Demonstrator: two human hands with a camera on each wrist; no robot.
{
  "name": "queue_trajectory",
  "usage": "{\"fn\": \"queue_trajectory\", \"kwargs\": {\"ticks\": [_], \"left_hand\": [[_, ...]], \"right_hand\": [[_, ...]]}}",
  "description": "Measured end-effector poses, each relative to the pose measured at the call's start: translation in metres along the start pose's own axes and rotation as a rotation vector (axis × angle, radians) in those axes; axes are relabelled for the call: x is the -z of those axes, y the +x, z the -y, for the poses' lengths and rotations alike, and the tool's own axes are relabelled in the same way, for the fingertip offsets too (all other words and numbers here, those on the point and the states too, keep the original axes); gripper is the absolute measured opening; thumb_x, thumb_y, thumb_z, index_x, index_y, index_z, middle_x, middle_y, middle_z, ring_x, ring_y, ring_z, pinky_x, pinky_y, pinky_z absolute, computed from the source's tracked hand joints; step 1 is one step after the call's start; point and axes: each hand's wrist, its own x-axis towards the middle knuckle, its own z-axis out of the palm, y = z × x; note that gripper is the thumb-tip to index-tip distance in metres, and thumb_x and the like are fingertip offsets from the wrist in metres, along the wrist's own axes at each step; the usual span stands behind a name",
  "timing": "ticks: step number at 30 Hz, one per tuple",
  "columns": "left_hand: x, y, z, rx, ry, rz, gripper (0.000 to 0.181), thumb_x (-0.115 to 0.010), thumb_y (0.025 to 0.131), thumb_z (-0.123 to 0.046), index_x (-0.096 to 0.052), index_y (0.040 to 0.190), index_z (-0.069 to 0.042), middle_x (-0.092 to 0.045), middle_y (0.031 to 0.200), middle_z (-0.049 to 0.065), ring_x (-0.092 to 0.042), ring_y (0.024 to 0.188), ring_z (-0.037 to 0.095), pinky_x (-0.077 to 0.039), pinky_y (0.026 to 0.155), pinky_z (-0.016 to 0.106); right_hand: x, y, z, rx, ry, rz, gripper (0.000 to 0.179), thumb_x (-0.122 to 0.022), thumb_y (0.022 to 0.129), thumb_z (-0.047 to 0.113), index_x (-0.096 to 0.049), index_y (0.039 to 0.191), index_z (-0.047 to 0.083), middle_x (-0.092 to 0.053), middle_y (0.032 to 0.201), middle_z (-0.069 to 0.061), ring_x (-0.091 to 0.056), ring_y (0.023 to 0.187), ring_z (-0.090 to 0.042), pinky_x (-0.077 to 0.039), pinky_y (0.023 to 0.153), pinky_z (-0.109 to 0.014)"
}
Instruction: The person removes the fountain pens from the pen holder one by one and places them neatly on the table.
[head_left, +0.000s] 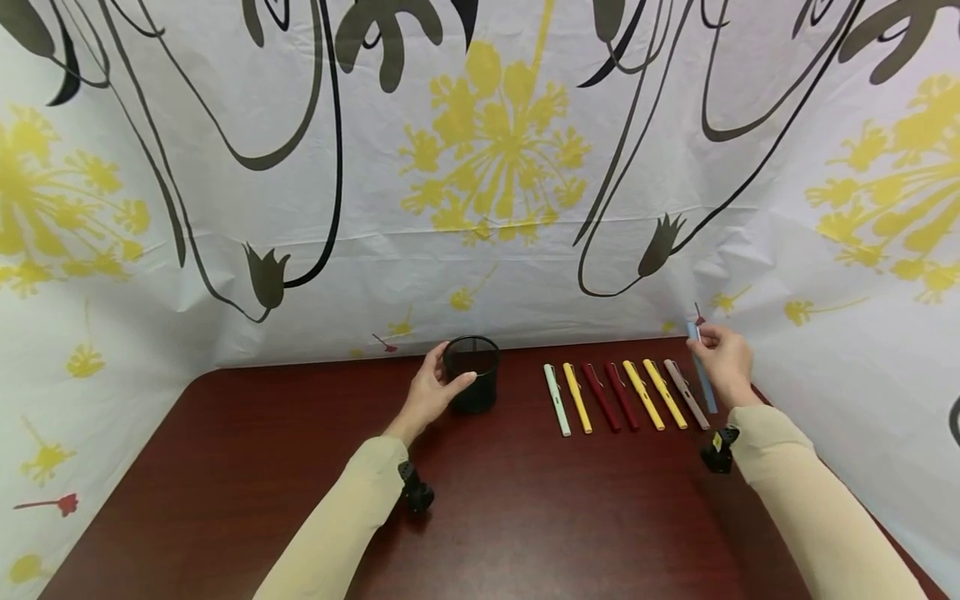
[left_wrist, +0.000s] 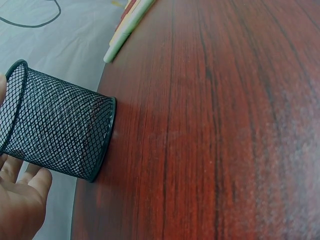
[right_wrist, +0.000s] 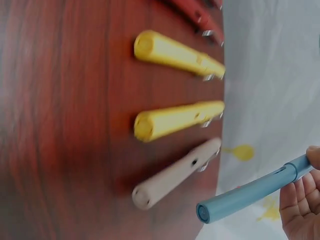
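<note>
My left hand [head_left: 429,395] holds a black mesh pen cup [head_left: 480,395] upright at the back of the table, thumb on the near side. In the left wrist view the cup's mesh wall [left_wrist: 62,122] shows, with fingers [left_wrist: 41,182] behind it. At the right end of a row of pens, my right hand [head_left: 729,360] pinches a light blue pen [head_left: 703,379] near its top end. The right wrist view has this blue pen [right_wrist: 245,197] raised at a slant, its lower end over the table edge. Beside it lies a greyish-pink pen [head_left: 686,394].
Left of the greyish-pink pen, the row on the dark red-brown table [head_left: 525,517] holds yellow pens [head_left: 643,395], dark red pens [head_left: 622,396] and a pale mint pen [head_left: 557,400]. A white patterned cloth [head_left: 487,283] hangs behind the table and along its sides.
</note>
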Motion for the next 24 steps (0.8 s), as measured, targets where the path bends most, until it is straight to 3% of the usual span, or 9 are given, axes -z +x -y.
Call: {"fn": "queue_trajectory", "kwargs": {"ticks": [4, 11, 17, 24], "left_hand": [[0.0, -0.001, 0.0, 0.0, 0.007, -0.004, 0.082, -0.07, 0.086, -0.032, -0.023, 0.15, -0.012, -0.035, 0.148, 0.017, -0.037, 0.135, 0.031, -0.036, 0.106, 0.047], [0.001, -0.002, -0.001, -0.008, -0.001, 0.004, 0.082, -0.07, 0.086, -0.029, -0.022, 0.15, -0.009, -0.034, 0.148, 0.02, -0.036, 0.135, 0.033, -0.035, 0.107, 0.047], [0.0, 0.0, -0.001, -0.018, -0.031, 0.008, 0.082, -0.069, 0.087, -0.024, -0.019, 0.15, -0.006, -0.032, 0.148, 0.023, -0.034, 0.135, 0.036, -0.032, 0.108, 0.051], [-0.001, 0.001, 0.001, 0.001, -0.018, 0.003, 0.08, -0.07, 0.087, -0.025, -0.023, 0.149, -0.01, -0.037, 0.146, 0.019, -0.039, 0.134, 0.032, -0.036, 0.106, 0.047]], "right_hand": [[0.001, 0.001, -0.012, -0.021, -0.042, 0.017, 0.031, -0.063, 0.089, 0.015, -0.064, 0.109, -0.009, -0.067, 0.093, -0.026, -0.045, 0.057, 0.001, -0.038, 0.051, -0.019], [0.0, -0.003, -0.026, -0.039, -0.074, 0.048, 0.03, -0.065, 0.087, 0.01, -0.063, 0.105, -0.013, -0.066, 0.093, -0.029, -0.06, 0.071, -0.031, -0.04, 0.056, -0.027], [-0.004, -0.003, -0.037, -0.046, -0.082, 0.043, 0.029, -0.066, 0.085, 0.009, -0.063, 0.103, -0.014, -0.066, 0.092, -0.03, -0.059, 0.072, -0.036, -0.04, 0.057, -0.03], [-0.009, -0.005, -0.046, -0.073, -0.095, 0.076, 0.029, -0.066, 0.085, 0.01, -0.064, 0.1, -0.014, -0.064, 0.095, -0.032, -0.057, 0.08, -0.043, -0.042, 0.06, -0.04]]}}
